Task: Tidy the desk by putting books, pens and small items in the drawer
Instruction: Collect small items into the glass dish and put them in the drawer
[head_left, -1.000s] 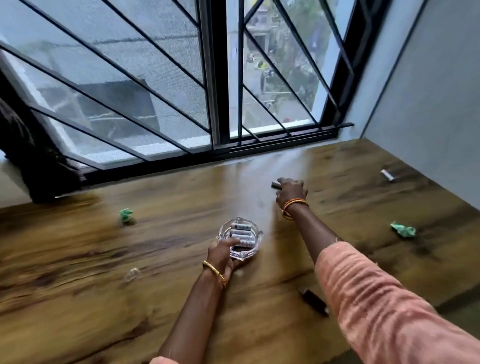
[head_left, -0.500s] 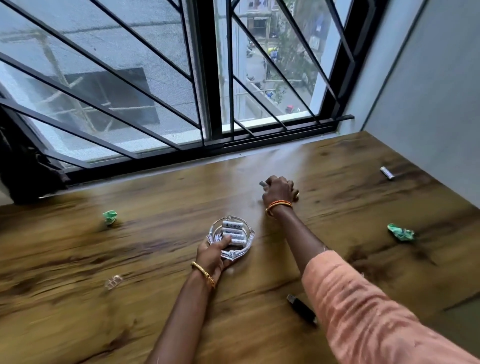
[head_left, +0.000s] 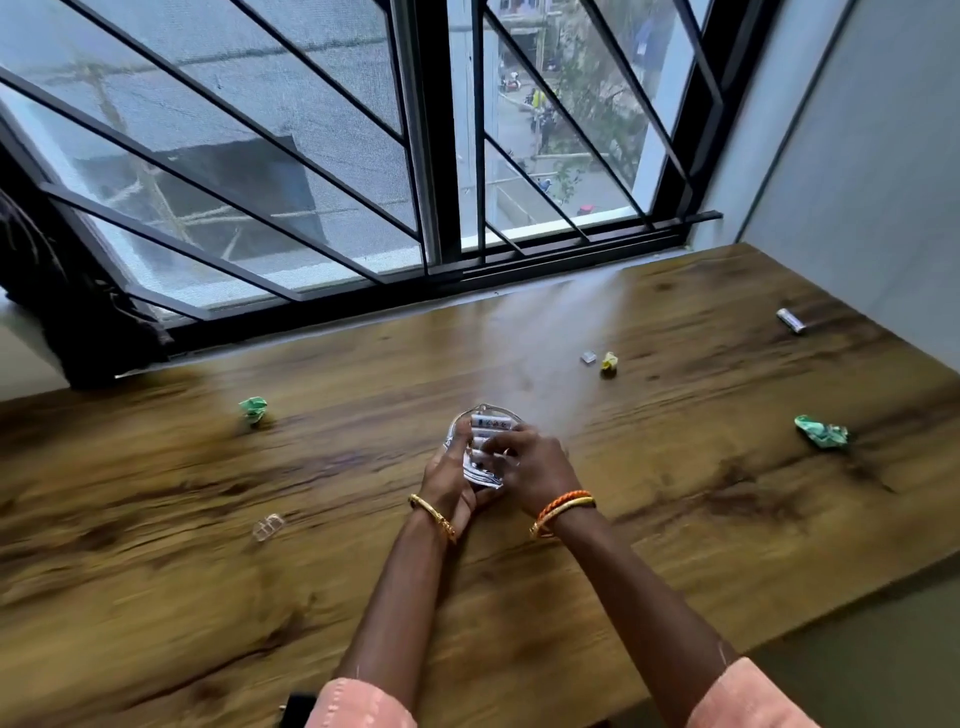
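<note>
A clear glass dish (head_left: 464, 420) with several white batteries (head_left: 491, 425) in it stands mid-desk on the wooden desk (head_left: 675, 519). My left hand (head_left: 448, 484) grips the dish's near left rim. My right hand (head_left: 532, 467) is curled over the dish from the right, its fingertips pinching a white battery just above the others. Another battery (head_left: 790, 320) lies far right near the wall. No drawer is in view.
Crumpled green papers lie at left (head_left: 253, 408) and right (head_left: 823, 432). A yellow paper ball (head_left: 609, 362) and a small clear piece (head_left: 588, 357) sit behind the dish. A clear clip (head_left: 268, 527) lies at left. A black object (head_left: 297, 707) pokes in at the bottom edge. The barred window (head_left: 441, 208) borders the desk's far side.
My right hand has pulled back from the far part of the desk with a battery and now sits over the dish. My left hand stays on the dish.
</note>
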